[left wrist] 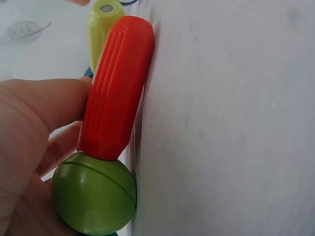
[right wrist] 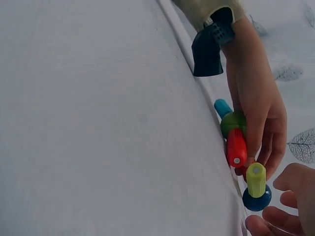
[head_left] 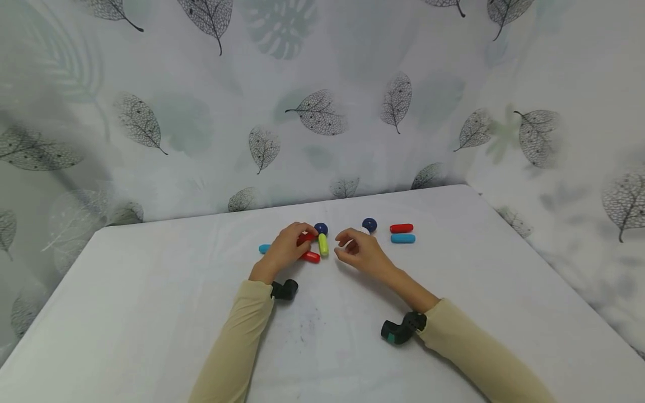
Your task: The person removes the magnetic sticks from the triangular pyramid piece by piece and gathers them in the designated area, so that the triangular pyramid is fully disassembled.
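Observation:
My left hand (head_left: pixel 284 249) (left wrist: pixel 34 118) (right wrist: pixel 258 98) pinches a red stick (head_left: pixel 305 238) between thumb and fingers. Beside the thumb lies another red stick (head_left: pixel 311 257) (left wrist: pixel 118 88) (right wrist: pixel 236 148), its end against a green ball (left wrist: pixel 93 194) (right wrist: pixel 233 124). Past that ball a blue stick (head_left: pixel 264 248) (right wrist: pixel 223 107) sticks out. A yellow-green stick (head_left: pixel 323 245) (left wrist: pixel 98 34) (right wrist: pixel 256 181) meets a dark blue ball (head_left: pixel 321 228) (right wrist: pixel 257 198) just beyond the left fingertips. Right of them, my right hand (head_left: pixel 365 254) (right wrist: pixel 290 206) hovers with bent, parted fingers and holds nothing.
Behind the right hand sits another dark blue ball (head_left: pixel 369 225), with a white piece (head_left: pixel 365 230) partly hidden beside it. Farther right lie a red stick (head_left: pixel 401 228) and a blue stick (head_left: pixel 403 238). A leaf-patterned cloth stands behind the white table (head_left: pixel 151 313).

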Demonstrator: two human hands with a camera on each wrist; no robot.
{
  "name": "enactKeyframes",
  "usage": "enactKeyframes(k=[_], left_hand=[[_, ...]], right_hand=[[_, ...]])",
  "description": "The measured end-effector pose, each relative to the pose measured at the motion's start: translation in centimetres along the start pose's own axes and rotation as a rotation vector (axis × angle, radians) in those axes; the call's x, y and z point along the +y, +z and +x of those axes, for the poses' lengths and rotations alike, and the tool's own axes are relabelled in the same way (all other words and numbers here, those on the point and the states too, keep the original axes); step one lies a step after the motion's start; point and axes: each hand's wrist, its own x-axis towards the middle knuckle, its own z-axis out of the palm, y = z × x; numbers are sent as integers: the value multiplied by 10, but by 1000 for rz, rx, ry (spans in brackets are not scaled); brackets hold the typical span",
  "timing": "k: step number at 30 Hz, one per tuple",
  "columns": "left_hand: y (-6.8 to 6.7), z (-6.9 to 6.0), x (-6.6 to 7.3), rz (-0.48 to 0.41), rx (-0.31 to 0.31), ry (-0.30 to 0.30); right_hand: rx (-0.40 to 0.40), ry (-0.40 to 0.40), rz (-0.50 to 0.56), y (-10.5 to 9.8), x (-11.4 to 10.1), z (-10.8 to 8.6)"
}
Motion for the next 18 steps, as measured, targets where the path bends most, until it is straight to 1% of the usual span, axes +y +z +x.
enactKeyframes(k=[2, 5, 11, 14, 18], left_hand=[[0, 0, 0, 2, 2, 6], [0, 0, -1, -3, -4, 10], [0, 1, -2, 5, 1, 30], [0, 1, -3, 6, 1, 38], [0, 1, -3, 14, 2, 49]], right_hand=[[-10, 17, 5, 4, -2, 2], [-22, 68, -1, 10, -5, 7], [-62, 220, 5, 23, -12, 19], [-46, 271, 7, 27, -14, 24], [-19, 297, -4, 30, -14, 29]])
